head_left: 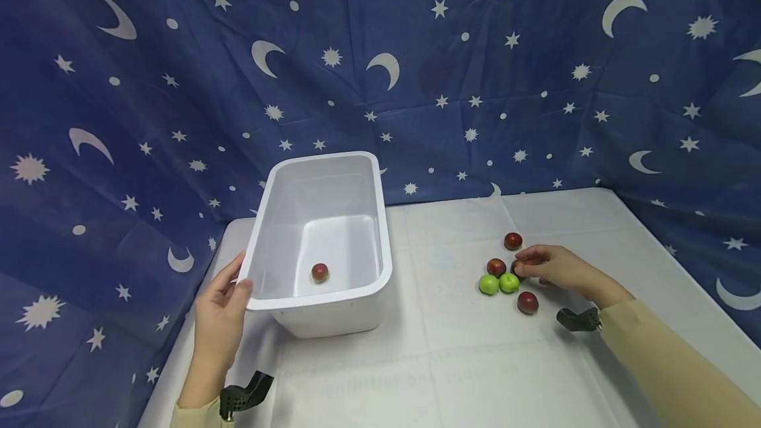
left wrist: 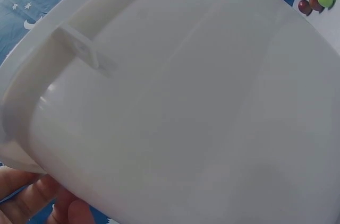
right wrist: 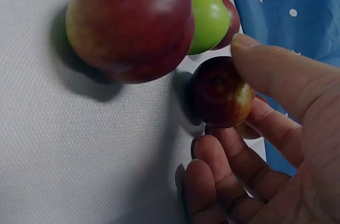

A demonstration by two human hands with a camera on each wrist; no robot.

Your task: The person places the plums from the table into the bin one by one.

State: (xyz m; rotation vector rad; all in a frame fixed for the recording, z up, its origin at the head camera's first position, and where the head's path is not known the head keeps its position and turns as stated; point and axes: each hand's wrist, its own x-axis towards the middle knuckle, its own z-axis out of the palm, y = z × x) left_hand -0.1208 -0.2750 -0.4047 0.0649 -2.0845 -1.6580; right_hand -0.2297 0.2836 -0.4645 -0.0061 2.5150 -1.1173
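Observation:
My left hand (head_left: 218,322) grips the near left rim of a white plastic bin (head_left: 333,318). One red plum (head_left: 320,273) lies on the floor of that bin. On the right of the table, my right hand (head_left: 565,273) pinches a dark red plum (right wrist: 217,96) between thumb and fingers, low at the cloth. Around it lie two green fruits, one on the left (head_left: 489,285) and one nearer the hand (head_left: 508,283), and three red plums: a far one (head_left: 513,241), a middle one (head_left: 496,267) and a near one (head_left: 528,302).
A white cloth covers the table (head_left: 440,362). Behind and to the left hangs a dark blue curtain (head_left: 416,84) with white moons and stars. The bin stands near the table's left edge, its back end close to the curtain.

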